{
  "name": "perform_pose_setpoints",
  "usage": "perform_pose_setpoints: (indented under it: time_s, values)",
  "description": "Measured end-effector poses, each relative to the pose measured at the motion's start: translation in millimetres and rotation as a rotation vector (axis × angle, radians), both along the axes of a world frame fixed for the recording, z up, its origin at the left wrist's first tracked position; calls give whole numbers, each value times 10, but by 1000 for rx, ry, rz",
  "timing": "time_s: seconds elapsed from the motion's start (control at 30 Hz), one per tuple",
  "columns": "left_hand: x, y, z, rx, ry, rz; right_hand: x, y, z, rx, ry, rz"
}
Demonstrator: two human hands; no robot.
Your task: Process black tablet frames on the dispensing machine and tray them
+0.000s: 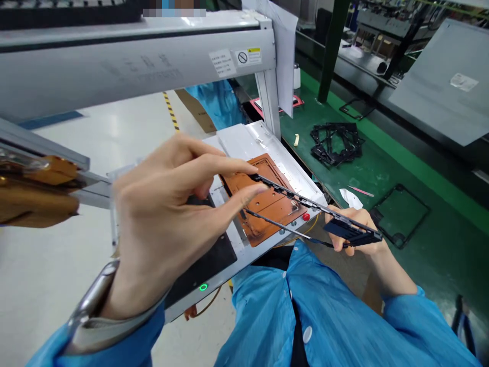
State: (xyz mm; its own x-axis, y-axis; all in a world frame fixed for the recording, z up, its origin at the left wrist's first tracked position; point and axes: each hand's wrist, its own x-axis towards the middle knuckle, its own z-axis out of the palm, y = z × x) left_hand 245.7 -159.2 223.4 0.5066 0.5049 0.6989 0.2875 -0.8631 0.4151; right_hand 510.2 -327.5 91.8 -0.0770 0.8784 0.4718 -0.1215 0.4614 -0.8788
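A thin black plastic frame [292,194] is held tilted, nearly edge-on, in front of my body. My left hand [168,219] pinches its far left corner between thumb and forefinger. At its other end my right hand [357,224] grips the wider part, with some of the fingers hidden behind it. Below the frame, a brown fixture plate [267,199] with a recessed rectangular outline lies on the white machine bed [305,178]. The frame hangs above this plate, apart from it.
A grey machine beam [153,61] crosses above the bed. To the right, a green bench [401,275] holds a pile of black frames [336,142], a single frame [405,214] and pink tweezers [361,191]. A red button [306,217] sits on the machine's front edge. Pliers-like handles [463,321] show at lower right.
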Motion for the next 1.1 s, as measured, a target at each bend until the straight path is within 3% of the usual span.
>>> perform_pose_setpoints:
  time_s: [0.13,0.5,0.73,1.1]
  values:
    - [71,44,39,42,62,-36,57,-24,-29,-45,9,2]
    - [147,114,81,101,170,-160,113,32,-350,14,122,67]
    - [161,106,145,43,142,-222,75,41,-324,17,174,108]
    - [120,106,156,46,353,-242,16,73,-367,-7,365,131]
